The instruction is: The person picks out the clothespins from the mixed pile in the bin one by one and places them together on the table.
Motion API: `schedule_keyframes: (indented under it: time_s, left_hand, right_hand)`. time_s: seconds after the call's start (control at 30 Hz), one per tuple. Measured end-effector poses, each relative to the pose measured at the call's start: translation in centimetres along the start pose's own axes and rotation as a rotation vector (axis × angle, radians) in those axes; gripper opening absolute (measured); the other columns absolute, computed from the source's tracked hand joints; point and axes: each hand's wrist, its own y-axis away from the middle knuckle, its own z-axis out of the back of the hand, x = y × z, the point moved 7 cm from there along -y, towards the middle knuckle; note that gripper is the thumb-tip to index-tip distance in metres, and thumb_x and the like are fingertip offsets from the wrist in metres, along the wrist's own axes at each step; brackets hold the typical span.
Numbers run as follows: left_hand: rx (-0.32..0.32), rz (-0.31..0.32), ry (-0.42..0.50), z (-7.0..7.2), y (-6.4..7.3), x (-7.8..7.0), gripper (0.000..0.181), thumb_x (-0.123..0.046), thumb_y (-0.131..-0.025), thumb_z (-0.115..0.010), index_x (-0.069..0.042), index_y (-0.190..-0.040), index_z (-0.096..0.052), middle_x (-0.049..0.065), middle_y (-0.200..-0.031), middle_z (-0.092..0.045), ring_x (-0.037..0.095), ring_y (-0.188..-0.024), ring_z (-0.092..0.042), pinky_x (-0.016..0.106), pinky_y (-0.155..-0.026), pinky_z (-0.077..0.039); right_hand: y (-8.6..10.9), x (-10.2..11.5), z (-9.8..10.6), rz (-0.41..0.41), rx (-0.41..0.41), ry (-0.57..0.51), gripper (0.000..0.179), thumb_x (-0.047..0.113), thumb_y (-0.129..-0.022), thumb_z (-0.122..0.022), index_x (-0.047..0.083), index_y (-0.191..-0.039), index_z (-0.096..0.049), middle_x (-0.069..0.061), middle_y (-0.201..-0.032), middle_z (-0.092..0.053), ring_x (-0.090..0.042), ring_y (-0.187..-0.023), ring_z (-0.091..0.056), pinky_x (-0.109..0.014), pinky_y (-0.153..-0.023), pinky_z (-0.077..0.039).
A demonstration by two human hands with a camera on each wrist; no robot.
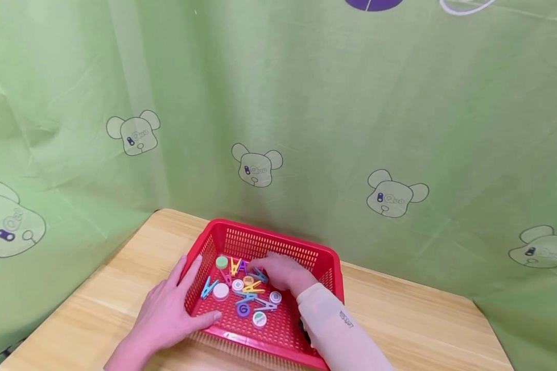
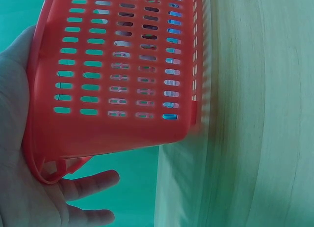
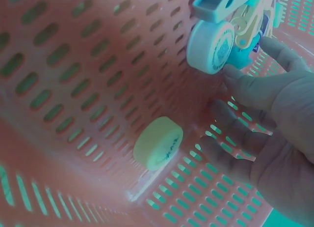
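Note:
A red plastic basket (image 1: 269,344) stands on the wooden table, with clothespins and round bottle-cap-like discs scattered inside. My left hand (image 1: 167,313) rests at the basket's left rim, fingers straight and thumb spread over the front-left corner. The left wrist view shows that palm (image 2: 22,153) against the rim. Inside the basket, toward the back right, my right hand (image 1: 283,270) pinches a blue clothespin (image 1: 259,275) between thumb and index finger. Its other fingers are loosely bent. A white disc (image 3: 210,47) lies beside the thumb, with a pale yellow-green disc (image 3: 158,143) farther off.
Yellow clothespins (image 1: 252,287), a light blue clothespin (image 1: 208,287), a white disc (image 1: 220,291), a purple disc (image 1: 243,309) and a green disc (image 1: 221,262) lie on the basket floor. A green curtain (image 1: 306,103) hangs right behind the table (image 1: 408,309).

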Motion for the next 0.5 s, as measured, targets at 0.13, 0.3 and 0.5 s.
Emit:
schedule_keyframes:
  time_s: [0.13,0.3,0.5]
  left_hand:
    - [-0.003,-0.002,0.0,0.06,0.02,-0.02,0.119,-0.081,-0.069,-0.068,-0.021,-0.161,-0.023,0.02,-0.162,-0.019,0.049,-0.131,-0.042,0.071,-0.097,-0.035]
    - [-0.006,-0.002,0.003,0.03,0.06,0.04,0.118,-0.082,-0.069,-0.068,-0.022,-0.161,-0.022,0.02,-0.162,-0.019,0.05,-0.13,-0.042,0.071,-0.096,-0.035]
    - [-0.006,-0.005,-0.003,-0.14,0.16,0.13,0.119,-0.081,-0.07,-0.068,-0.023,-0.162,-0.021,0.02,-0.162,-0.017,0.052,-0.131,-0.041,0.072,-0.097,-0.034]
  right_hand:
    - [-0.18,-0.02,-0.03,0.004,-0.023,0.039,0.09,0.069,-0.077,-0.069,0.021,-0.15,-0.047,-0.006,-0.126,-0.057,-0.026,-0.103,-0.058,-0.05,-0.086,-0.052]
    - [-0.25,0.0,-0.18,0.006,-0.036,0.057,0.094,0.069,-0.077,-0.07,0.02,-0.153,-0.044,-0.008,-0.142,-0.05,-0.03,-0.116,-0.052,-0.055,-0.094,-0.047]
    - [-0.27,-0.07,-0.34,0.018,-0.031,0.077,0.099,0.073,-0.073,-0.069,0.019,-0.153,-0.044,-0.01,-0.141,-0.05,-0.031,-0.12,-0.05,-0.058,-0.097,-0.044]
